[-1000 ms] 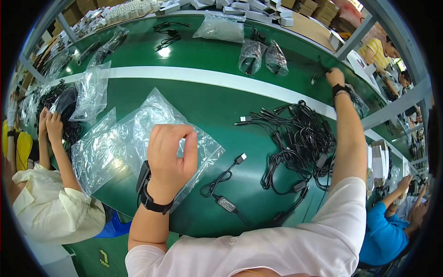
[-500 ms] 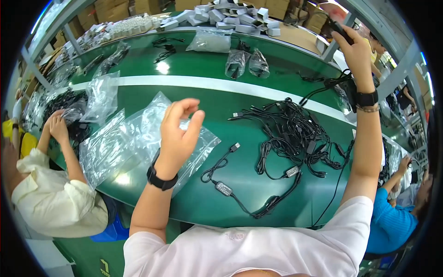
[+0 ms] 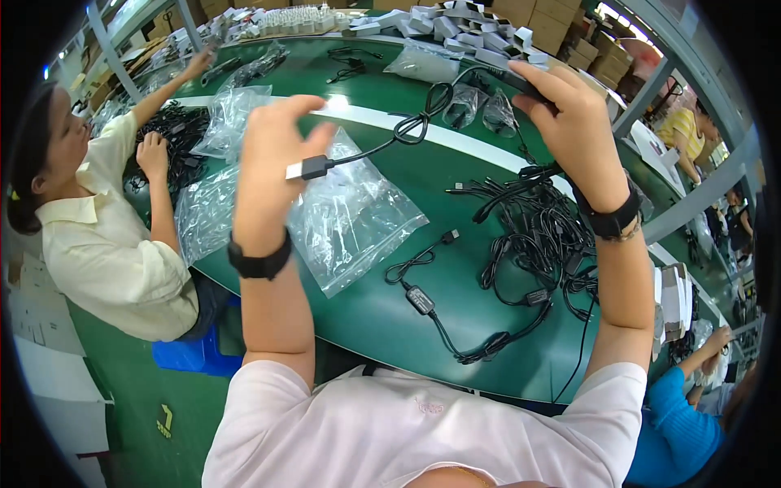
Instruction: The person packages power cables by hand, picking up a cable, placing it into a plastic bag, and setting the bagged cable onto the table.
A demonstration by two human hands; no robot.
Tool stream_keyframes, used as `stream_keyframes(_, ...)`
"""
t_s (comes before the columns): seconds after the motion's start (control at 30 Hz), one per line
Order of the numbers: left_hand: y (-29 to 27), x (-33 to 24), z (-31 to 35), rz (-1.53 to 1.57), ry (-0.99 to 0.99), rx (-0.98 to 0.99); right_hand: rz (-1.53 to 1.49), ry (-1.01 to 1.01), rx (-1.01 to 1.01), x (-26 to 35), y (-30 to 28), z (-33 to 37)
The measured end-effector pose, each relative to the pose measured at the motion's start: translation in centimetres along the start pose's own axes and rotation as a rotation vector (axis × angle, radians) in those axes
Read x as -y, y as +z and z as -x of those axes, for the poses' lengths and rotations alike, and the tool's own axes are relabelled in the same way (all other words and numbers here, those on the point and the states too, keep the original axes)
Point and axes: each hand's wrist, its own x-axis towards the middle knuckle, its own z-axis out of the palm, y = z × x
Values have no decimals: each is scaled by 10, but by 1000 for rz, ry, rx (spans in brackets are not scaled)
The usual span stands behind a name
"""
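Note:
My right hand (image 3: pixel 582 130) is raised at the right and closed on a black USB cable (image 3: pixel 413 128) by its slim dark housing. From there the cable hangs leftward through a loose loop to its USB plug (image 3: pixel 311 168), which swings in front of my left hand (image 3: pixel 268 171). That left hand is lifted, blurred, thumb and fingers apart, with nothing seen gripped in it. Below it lie clear plastic bags (image 3: pixel 358 224). A tangled pile of black cables (image 3: pixel 545 236) rests under my right hand. One separate cable with a small inline box (image 3: pixel 419 299) lies nearest me on the green table.
At the left a co-worker (image 3: pixel 114 228) handles another dark cable heap (image 3: pixel 181 130). Across the white strip (image 3: pixel 382 122) are bagged items (image 3: pixel 498 114) and white boxes (image 3: pixel 455 28). A metal post (image 3: pixel 647 93) stands at the right, near a person in blue (image 3: pixel 679 423).
My right hand has come down and inward with the cable, whose plug end now dangles before my left hand. My left hand has risen leftward. The view has shifted, and the left co-worker reaches away.

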Motion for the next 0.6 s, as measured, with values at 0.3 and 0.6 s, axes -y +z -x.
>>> stream_keyframes(0.3,67,-50,20,673,190,381,-284,257,-170,28,24,23)
stream_keyframes(0.6,104,-78,8,2006,-327,492,-133,100,116,38,70,58)
